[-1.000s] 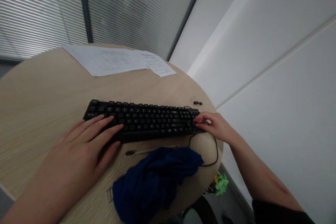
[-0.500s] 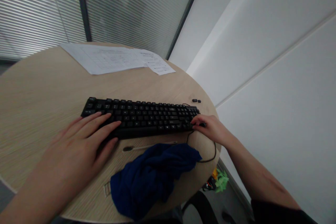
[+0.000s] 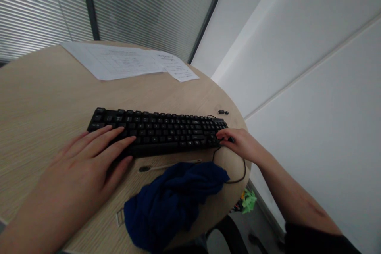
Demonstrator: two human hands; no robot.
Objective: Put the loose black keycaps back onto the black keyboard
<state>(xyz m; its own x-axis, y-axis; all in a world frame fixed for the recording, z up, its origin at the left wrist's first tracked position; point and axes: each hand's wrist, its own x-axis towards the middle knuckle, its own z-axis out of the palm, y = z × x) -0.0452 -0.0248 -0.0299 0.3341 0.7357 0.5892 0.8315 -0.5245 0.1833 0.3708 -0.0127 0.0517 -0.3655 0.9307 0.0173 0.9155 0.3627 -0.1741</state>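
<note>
A black keyboard (image 3: 166, 133) lies on the round wooden table (image 3: 59, 91). Across its left end my left hand (image 3: 89, 158) rests with the fingers stretched over the keys and the thumb near the front edge. At the opposite end, my right hand (image 3: 238, 141) is closed around the lower right corner by the number keys; its fingertips are partly hidden. In front of the keyboard lies a brush (image 3: 154, 167) with dark bristles and a pale handle, partly under a crumpled blue cloth (image 3: 169, 202). Two small black pieces (image 3: 221, 112), perhaps keycaps, sit behind the right end.
Printed paper sheets (image 3: 125, 61) lie along the far table edge. A dark cable (image 3: 244, 170) loops near the right edge. A small pale frame-shaped piece (image 3: 120, 217) lies left of the cloth. A white wall (image 3: 321, 107) stands close on the right.
The view has shifted slightly, so the papers sit a little higher. Both hands keep nearly the same places on the keyboard; the right fingers have shifted a little.
</note>
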